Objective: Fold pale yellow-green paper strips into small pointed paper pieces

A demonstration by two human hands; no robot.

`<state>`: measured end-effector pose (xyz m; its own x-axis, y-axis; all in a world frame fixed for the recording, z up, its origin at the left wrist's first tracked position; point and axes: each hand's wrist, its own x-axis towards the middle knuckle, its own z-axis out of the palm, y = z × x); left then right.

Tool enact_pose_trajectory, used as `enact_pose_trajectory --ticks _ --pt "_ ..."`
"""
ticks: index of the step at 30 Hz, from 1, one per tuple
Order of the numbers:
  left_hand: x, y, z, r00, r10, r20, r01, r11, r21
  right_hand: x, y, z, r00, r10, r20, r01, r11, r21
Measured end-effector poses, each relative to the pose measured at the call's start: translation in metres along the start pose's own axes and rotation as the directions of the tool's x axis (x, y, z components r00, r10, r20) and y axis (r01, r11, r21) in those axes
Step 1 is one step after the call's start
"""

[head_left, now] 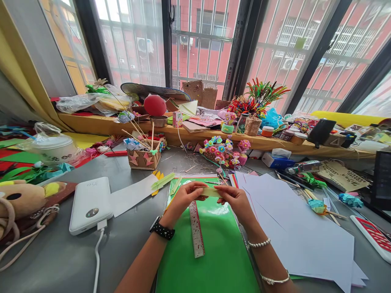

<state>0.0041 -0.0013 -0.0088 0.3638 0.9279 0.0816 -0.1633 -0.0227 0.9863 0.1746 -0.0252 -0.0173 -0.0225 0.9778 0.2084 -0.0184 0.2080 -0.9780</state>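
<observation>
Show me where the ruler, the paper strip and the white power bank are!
ruler (196, 232): head view, middle of its length.
paper strip (211, 192): head view, its bare middle part.
power bank (91, 203): head view, centre of its white top.

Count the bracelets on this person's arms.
2. One bracelet sits at the right wrist, a second bracelet farther up that forearm. The left wrist carries a watch instead. More could lie beyond the frame's edge.
</observation>
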Motion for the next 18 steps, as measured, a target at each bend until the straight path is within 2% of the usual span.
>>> enact_pose_trajectory --ticks 5,9,14,18 --pt "0.0016 -0.0006 0.0025 0.994 -0.102 -0.028 0.1 0.994 -0.04 -0.0007 -0.0002 0.0006 1.0 -0.015 0.02 0.016 0.999 -0.034" --pt "0.002 -0.0017 0.0027 0.983 -0.181 -0.01 0.18 0.982 -0.054 -0.0008 -0.0014 0.0011 1.0 -0.021 0.023 0.023 0.998 -0.066" --pt "0.0021 -0.0059 -0.0018 0.991 -0.13 0.027 0.131 0.99 -0.056 -0.0011 -0.0029 0.0001 0.999 -0.025 0.026 0.027 0.995 -0.091" --pt "0.0025 -0.0059 -0.0022 0.997 -0.077 0.004 0.077 0.997 0.0 -0.0009 -0.0043 0.0008 0.998 -0.026 0.054 0.032 0.994 -0.106"
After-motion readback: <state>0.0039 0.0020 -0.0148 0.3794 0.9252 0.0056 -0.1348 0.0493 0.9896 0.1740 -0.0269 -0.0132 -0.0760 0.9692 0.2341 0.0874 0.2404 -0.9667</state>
